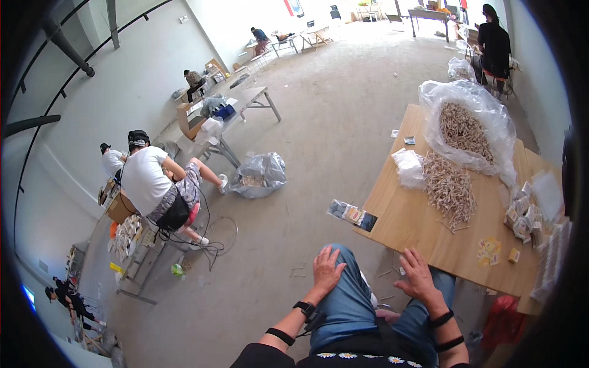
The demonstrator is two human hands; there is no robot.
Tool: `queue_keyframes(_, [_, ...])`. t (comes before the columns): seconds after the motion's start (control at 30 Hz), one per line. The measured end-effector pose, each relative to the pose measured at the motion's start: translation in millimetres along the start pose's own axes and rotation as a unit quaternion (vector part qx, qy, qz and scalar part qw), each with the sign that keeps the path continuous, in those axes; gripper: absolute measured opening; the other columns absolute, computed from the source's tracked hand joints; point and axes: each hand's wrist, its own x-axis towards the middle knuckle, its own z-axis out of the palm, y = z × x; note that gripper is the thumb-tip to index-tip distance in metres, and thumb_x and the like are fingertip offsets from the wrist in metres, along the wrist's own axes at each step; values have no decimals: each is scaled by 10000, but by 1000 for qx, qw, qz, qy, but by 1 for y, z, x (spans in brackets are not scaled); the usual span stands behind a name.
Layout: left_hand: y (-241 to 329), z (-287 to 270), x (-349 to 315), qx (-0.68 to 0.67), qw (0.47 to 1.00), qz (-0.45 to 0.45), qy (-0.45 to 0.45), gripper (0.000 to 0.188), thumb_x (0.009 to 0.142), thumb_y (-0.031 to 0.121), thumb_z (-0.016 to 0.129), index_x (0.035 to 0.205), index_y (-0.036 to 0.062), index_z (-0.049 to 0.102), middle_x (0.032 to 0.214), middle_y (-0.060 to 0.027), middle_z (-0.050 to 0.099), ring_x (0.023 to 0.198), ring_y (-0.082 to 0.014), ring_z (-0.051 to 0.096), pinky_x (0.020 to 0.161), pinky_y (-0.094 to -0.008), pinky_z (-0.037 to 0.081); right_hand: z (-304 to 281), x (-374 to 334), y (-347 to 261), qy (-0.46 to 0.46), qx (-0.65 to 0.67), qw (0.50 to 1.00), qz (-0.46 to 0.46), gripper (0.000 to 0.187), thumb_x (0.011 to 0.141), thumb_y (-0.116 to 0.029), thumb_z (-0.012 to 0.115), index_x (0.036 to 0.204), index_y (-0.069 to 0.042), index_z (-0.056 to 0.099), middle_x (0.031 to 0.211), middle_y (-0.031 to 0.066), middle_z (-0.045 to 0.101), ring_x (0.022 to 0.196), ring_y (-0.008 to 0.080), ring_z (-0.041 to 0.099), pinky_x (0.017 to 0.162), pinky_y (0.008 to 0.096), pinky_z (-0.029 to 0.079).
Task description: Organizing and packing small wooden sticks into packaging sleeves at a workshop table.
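Observation:
My left hand (328, 270) lies flat on my left knee, fingers apart, with nothing in it. My right hand (417, 276) is raised over my right thigh by the front edge of the wooden table (423, 242). Its fingers are spread and it holds nothing. On the table a heap of small thin tan pieces (450, 190) spills from a large clear plastic bag (432, 98); their kind is too small to make out. Closer to my right hand lie some yellow and white cards (489, 252) and a small yellow box (514, 255).
White plastic bags (410, 168) sit left of the heap. Small packed boxes (523, 213) crowd the table's right side. A packet (351, 214) juts past its left corner. A red bag (505, 319) is below. Left, a person (147, 178) sits near a bag (259, 175) and cables (208, 245).

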Motion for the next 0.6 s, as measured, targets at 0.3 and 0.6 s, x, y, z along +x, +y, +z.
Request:
queue_keyframes(0.3, [11, -2, -12, 45, 998, -6, -36, 565, 877, 385, 699, 1384, 165, 582, 1543, -147, 401, 1445, -343, 325, 1130, -555, 288, -7, -188, -24, 94, 19, 987, 132, 747, 707, -277, 805, 1361, -7, 563, 1506, 227, 429, 1444, 417, 310, 1198, 489, 248])
queue_keyframes(0.6, [22, -3, -13, 63, 996, 2, -64, 544, 876, 389, 700, 1362, 168, 595, 1561, -150, 367, 1464, -360, 293, 1105, -623, 307, 15, -301, -30, 193, 167, 906, 338, 486, 758, -83, 732, 1220, 34, 637, 1162, 214, 672, 1010, 310, 665, 931, 392, 511])
